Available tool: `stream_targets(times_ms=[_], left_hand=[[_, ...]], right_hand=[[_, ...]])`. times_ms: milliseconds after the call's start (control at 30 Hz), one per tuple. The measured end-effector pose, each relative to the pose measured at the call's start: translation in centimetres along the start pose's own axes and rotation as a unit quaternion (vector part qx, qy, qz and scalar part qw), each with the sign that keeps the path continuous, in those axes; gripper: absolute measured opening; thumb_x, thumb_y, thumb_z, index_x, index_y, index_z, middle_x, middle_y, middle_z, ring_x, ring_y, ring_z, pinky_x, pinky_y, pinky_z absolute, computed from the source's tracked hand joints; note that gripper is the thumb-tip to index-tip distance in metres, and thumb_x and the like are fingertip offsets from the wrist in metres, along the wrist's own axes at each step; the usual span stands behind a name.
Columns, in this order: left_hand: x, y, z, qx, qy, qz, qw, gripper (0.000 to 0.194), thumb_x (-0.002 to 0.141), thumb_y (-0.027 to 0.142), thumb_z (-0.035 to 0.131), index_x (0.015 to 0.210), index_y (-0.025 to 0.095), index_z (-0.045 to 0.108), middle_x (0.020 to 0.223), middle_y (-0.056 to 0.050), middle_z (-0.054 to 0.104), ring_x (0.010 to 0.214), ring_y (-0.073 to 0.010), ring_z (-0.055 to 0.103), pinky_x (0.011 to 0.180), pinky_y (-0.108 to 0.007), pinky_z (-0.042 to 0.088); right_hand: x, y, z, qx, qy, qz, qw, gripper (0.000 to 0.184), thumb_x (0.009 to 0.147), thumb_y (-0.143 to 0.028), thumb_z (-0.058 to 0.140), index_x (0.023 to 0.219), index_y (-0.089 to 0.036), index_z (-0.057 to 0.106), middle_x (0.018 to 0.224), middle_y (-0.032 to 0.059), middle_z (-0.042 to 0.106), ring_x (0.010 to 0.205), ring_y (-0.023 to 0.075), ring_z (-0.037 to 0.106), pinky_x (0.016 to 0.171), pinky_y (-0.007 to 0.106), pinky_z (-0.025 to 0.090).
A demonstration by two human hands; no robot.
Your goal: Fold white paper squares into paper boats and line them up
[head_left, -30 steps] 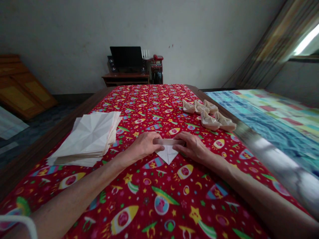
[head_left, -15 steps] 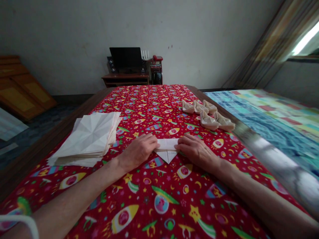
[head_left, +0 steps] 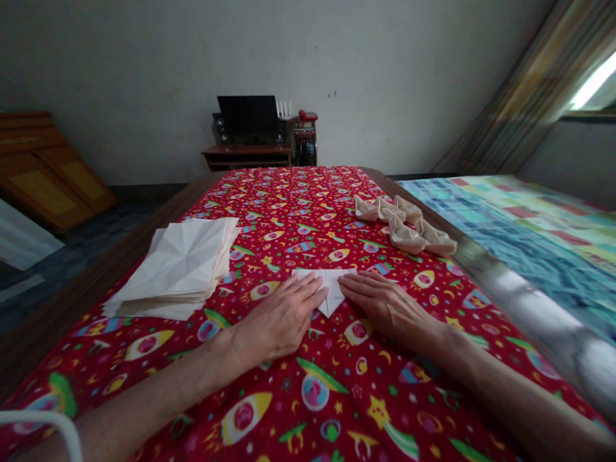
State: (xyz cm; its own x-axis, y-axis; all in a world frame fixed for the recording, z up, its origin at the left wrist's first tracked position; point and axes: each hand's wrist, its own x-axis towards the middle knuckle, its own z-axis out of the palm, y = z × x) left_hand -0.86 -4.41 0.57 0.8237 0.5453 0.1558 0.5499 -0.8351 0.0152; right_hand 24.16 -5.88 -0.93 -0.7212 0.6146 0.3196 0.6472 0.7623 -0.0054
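A small folded sheet of white paper [head_left: 330, 301] lies flat on the red patterned tablecloth [head_left: 308, 250], its point towards me. My left hand [head_left: 283, 311] rests over its left part with fingers stretched out and pressing down. On its right part lie the extended fingers of my right hand [head_left: 382, 298]. Neither hand grips the paper; parts of it are hidden under the fingers. To the left sits a stack of creased white paper sheets [head_left: 178, 263]. Several folded paper boats [head_left: 409, 234] stand at the right, beyond my right hand.
A bed with a patchwork cover [head_left: 520, 224] adjoins the table's right side. Behind the table, a monitor [head_left: 248, 115] and speakers stand on a small brown desk [head_left: 245, 154]. A wooden cabinet [head_left: 52, 167] is at the far left. A white loop [head_left: 48, 418] shows at lower left.
Both hands have gone from pinching the paper's top edge to lying flat on it with fingers extended. The left hand has slid over more of the paper. The view has shifted slightly.
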Motion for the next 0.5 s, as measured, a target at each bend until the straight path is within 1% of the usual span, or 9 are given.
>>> stream_targets(times_ms=[67,133,233,333,400,500], left_hand=[[0.6,0.9,0.1,-0.030,-0.015,-0.003,0.999,0.050,0.094,0.033,0.037,0.140,0.012,0.034,0.148,-0.010,0.032,0.138,-0.0213,0.026,0.114,-0.039,0.023],[0.9,1.3,0.2,-0.046,-0.021,-0.006,0.999,0.055,0.096,0.040,0.034,0.142,0.011,0.029,0.150,-0.011,0.028,0.140,-0.0212,0.023,0.114,-0.039,0.023],[0.8,1.1,0.4,-0.057,-0.019,0.004,0.998,0.051,0.097,0.037,0.031,0.143,0.016,0.027,0.151,-0.009,0.025,0.140,-0.0192,0.020,0.114,-0.038,0.021],[0.2,0.3,0.4,-0.057,-0.018,0.003,0.998,0.048,0.097,0.035,0.031,0.143,0.020,0.030,0.151,-0.006,0.026,0.140,-0.0180,0.022,0.114,-0.039,0.021],[-0.4,-0.1,0.2,-0.051,-0.025,-0.004,0.998,0.046,0.097,0.035,0.032,0.142,0.020,0.032,0.150,-0.006,0.028,0.140,-0.0178,0.023,0.114,-0.039,0.022],[-1.4,-0.8,-0.2,-0.041,-0.028,-0.017,0.999,0.045,0.097,0.032,0.034,0.140,0.019,0.035,0.148,-0.007,0.032,0.138,-0.0184,0.026,0.113,-0.041,0.023]], right_hand=[[0.0,-0.2,0.0,0.014,-0.002,-0.008,1.000,0.053,0.086,-0.013,0.046,0.138,-0.017,0.041,0.138,0.0115,0.048,0.127,0.0222,0.044,0.108,0.043,0.034],[-0.2,-0.3,0.0,0.027,0.004,-0.008,1.000,0.058,0.084,-0.012,0.046,0.141,-0.020,0.037,0.140,0.0102,0.046,0.128,0.0211,0.043,0.109,0.045,0.032],[-0.5,-0.4,-0.1,0.034,0.008,0.010,0.999,0.060,0.083,-0.011,0.045,0.141,-0.021,0.037,0.141,0.0094,0.043,0.130,0.0210,0.041,0.108,0.045,0.034],[-0.9,-0.4,-0.4,0.029,-0.006,0.031,0.999,0.056,0.084,-0.011,0.044,0.140,-0.020,0.040,0.139,0.0102,0.046,0.129,0.0220,0.042,0.107,0.047,0.035],[-1.1,-0.4,-0.6,0.026,-0.011,0.034,0.999,0.054,0.086,-0.013,0.044,0.139,-0.019,0.040,0.138,0.0108,0.047,0.129,0.0223,0.042,0.107,0.047,0.035],[-1.2,-0.5,-0.9,0.028,0.000,0.043,0.999,0.047,0.089,-0.018,0.045,0.136,-0.019,0.045,0.135,0.0106,0.050,0.127,0.0231,0.044,0.107,0.048,0.033]])
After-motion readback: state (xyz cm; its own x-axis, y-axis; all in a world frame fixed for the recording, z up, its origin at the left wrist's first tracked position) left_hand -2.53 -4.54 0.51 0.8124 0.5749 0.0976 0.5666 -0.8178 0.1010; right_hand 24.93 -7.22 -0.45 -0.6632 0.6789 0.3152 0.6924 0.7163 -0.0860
